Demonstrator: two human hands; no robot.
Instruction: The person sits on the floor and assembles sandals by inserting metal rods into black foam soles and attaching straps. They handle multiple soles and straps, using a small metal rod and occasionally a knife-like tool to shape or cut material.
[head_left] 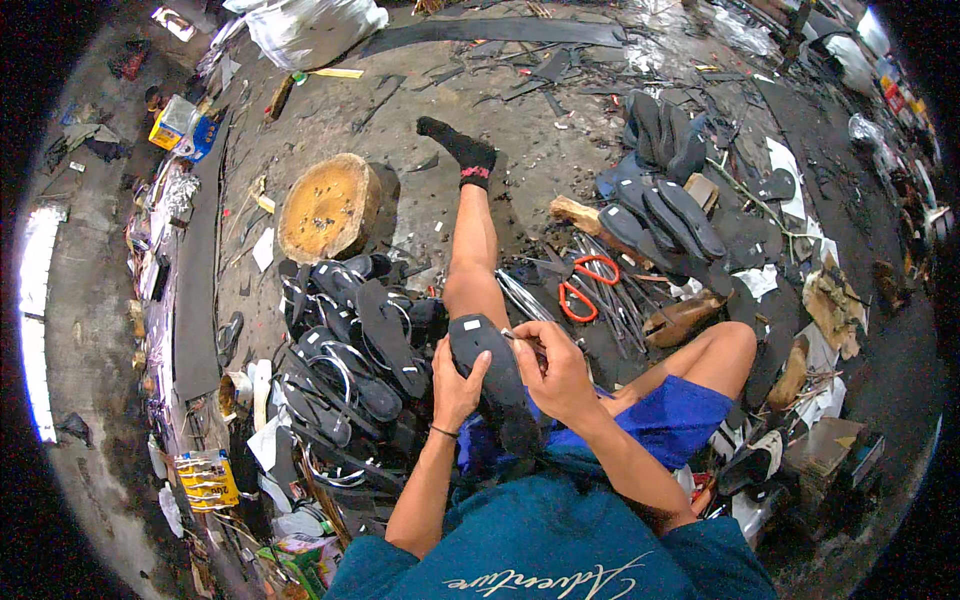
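A black sandal sole [487,372] with a small white label near its far end lies over my lap, its top face up. My left hand [457,390] grips its left edge, thumb laid on the upper surface. At the sole's right edge, my right hand [555,375] is closed in a pinch. A thin dark piece shows at those fingertips, too small to name. To the left lies a heap of black sandals [380,325], several with pale shiny straps. Beyond my right hand, scissors with orange handles [578,300] rest by a bundle of thin metal tools [622,318].
My outstretched leg [475,235] crosses the middle of the floor. A round wooden block [330,207] stands ahead left. Loose black soles [665,215] are piled ahead right, near a brown wooden shoe form [684,318]. A yellow tin [207,482] stands at left; black scraps litter the floor.
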